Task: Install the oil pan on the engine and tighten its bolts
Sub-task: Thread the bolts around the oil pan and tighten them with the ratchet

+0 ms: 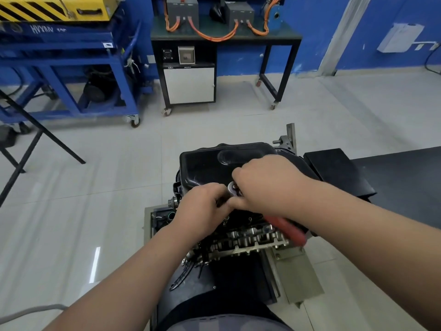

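Right hand (269, 185) grips ratchet (287, 228) above tiled floor (107, 187).

Colours noted: oil pan (214, 163) glossy black; ratchet (286, 226) chrome at the head, red along the handle; engine (250, 237) bare silver-grey metal; cart (59, 68) and wall (310, 32) blue; box (35, 8) yellow with black diagonal stripes; cables (214, 37) orange; floor (95, 187) pale grey tile.

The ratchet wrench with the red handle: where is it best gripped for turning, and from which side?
Probably the ratchet wrench by its red handle near the free end, from the right: it sticks out lower right, away from the chrome head at the oil pan edge, so leverage is greatest.
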Motion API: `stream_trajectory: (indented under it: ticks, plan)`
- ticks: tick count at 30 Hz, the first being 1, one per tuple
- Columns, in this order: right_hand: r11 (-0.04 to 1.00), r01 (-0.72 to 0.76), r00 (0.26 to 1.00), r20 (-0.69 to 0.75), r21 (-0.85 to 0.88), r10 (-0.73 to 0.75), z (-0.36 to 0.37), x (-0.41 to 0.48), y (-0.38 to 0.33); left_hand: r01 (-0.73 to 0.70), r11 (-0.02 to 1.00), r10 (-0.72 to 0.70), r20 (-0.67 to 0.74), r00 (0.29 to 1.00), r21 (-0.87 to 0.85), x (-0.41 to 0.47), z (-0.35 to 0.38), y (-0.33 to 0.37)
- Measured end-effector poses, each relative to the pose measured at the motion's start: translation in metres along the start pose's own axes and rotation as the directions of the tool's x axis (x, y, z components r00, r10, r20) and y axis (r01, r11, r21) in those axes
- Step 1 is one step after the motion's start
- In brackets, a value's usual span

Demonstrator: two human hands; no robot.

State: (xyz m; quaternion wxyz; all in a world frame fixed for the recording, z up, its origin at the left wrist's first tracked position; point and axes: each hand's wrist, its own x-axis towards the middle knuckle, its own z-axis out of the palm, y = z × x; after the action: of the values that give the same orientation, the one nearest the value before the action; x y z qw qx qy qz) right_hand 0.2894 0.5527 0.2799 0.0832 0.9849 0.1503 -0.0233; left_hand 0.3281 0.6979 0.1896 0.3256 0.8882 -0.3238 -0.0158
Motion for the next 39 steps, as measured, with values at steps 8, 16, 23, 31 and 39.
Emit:
stream_trajectory:
  ticks: [8, 16, 23, 31, 39]
  plan:
    - [0.994, 0.097, 0.994, -0.038, -0.039, -0.099, -0.004, 0.0, 0.009, -0.025, 0.999, 0.024, 0.039, 0.999, 0.033, -0.001, 0.0, 0.002]
    - [0.983, 0.173, 0.985, 0.016, -0.066, -0.173, -0.007, 0.003, 0.009, -0.166, 0.985, 0.169, 0.093, 0.981, -0.041, -0.001, -0.005, 0.001]
    - [0.998, -0.047, 0.999, 0.015, -0.044, 0.048, -0.004, 0.002, -0.003, 0.014, 1.0, -0.014, -0.006, 1.0, -0.012, 0.001, -0.002, 0.005]
    - [0.981, 0.183, 0.983, 0.039, -0.064, -0.181, -0.013, 0.003, 0.012, -0.135, 0.976, 0.151, 0.077, 0.986, -0.173, 0.005, -0.008, 0.002]
    - [1.0, 0.008, 0.999, 0.047, 0.004, -0.008, -0.007, 0.0, 0.001, -0.102, 0.984, 0.105, 0.015, 0.994, -0.148, 0.004, -0.002, 0.002]
